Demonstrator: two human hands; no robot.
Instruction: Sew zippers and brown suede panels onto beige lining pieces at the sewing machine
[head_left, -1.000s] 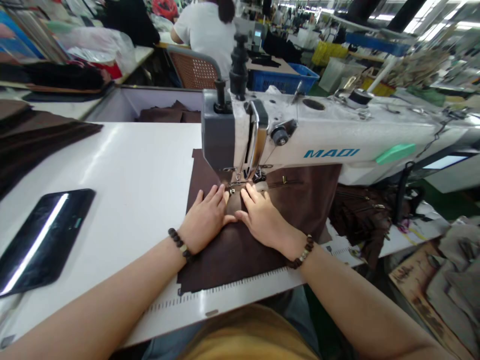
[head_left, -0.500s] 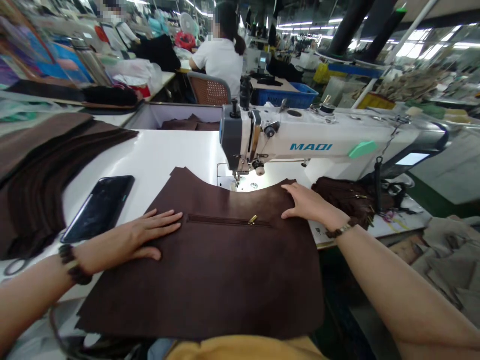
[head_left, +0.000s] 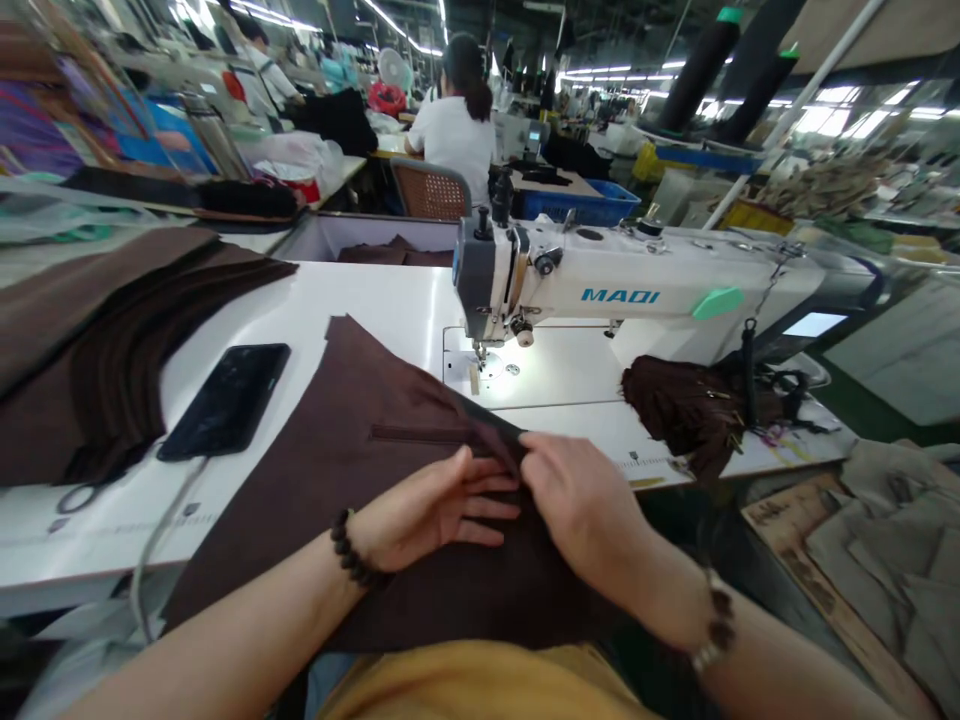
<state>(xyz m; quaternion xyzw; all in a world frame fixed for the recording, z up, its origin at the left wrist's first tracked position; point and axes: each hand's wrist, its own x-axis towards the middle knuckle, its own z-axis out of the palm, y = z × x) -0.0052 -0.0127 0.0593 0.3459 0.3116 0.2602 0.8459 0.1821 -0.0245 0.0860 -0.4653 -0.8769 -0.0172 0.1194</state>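
Observation:
A dark brown leather-like panel (head_left: 300, 500) with a zipper (head_left: 420, 434) set into it lies across the table edge and my lap. Its right upper edge is lifted and folded inward. Pinching that folded edge is my right hand (head_left: 581, 500), its fingers closed on the material. My left hand (head_left: 442, 505) lies beside it over the panel, near the zipper's right end, with its fingers stretched and apart; the zipper pull is hidden there. Just beyond the panel stands a white sewing machine (head_left: 637, 290), its needle area (head_left: 481, 355) lit and uncovered.
A black phone (head_left: 229, 400) with a cable and a stack of brown panels (head_left: 112, 370) lie on the left. Right of the machine bed sits a dark brown zippered bundle (head_left: 686, 410). Grey cloth pieces (head_left: 885, 540) are at the far right. A person in white (head_left: 454, 140) sits ahead.
Both hands have come together at the panel's right side. The right hand has lifted and folded that edge, and the panel has pulled back from the needle area toward me.

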